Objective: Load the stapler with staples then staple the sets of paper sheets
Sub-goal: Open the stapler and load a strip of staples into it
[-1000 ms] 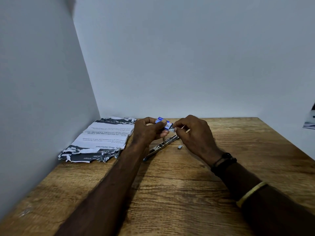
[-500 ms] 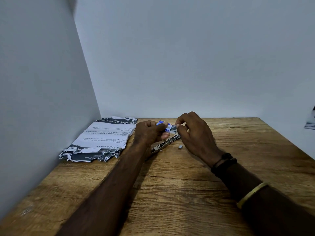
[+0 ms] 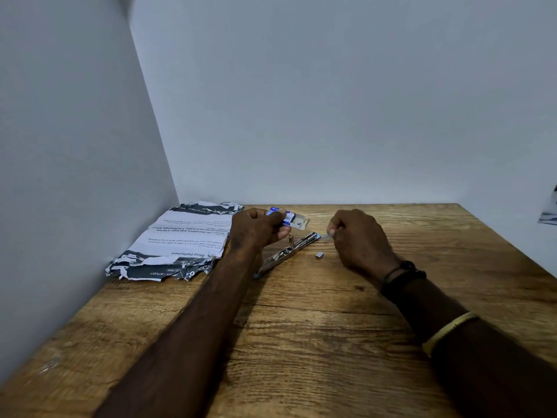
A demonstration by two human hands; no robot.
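Wooden table (image 3: 301, 342) fills the near view, both forearms reaching forward over it. Right wrist has a gold bangle (image 3: 449, 331) nearer the camera and a black band (image 3: 402, 277) closer to the hand.

Right hand (image 3: 358, 239) is curled over the table, thumb and forefinger pinched together on something small and pale at the tips (image 3: 331, 233); likely a strip of staples, too small to be sure. The other fingers are tucked in.

Small loose staple piece (image 3: 319, 254) lies on the table just below and left of the right fingertips, apart from them.

Stapler (image 3: 286, 251) lies opened out flat on the table, metal channel exposed, running diagonally from under the left hand up toward the right fingertips; its far end sits just beside the right pinch, contact unclear.

Left hand (image 3: 259, 229) is closed round a small blue and white staple box (image 3: 286, 217), fingers wrapped over its left part, held just above the stapler. The box's open tray end sticks out to the right of the left fingers.

Paper sheets (image 3: 177, 242), printed and ragged at the edges, lie stacked left of the left hand against the left wall (image 3: 75, 161), their right edge hidden behind that hand. Back wall (image 3: 331, 101) stands beyond.
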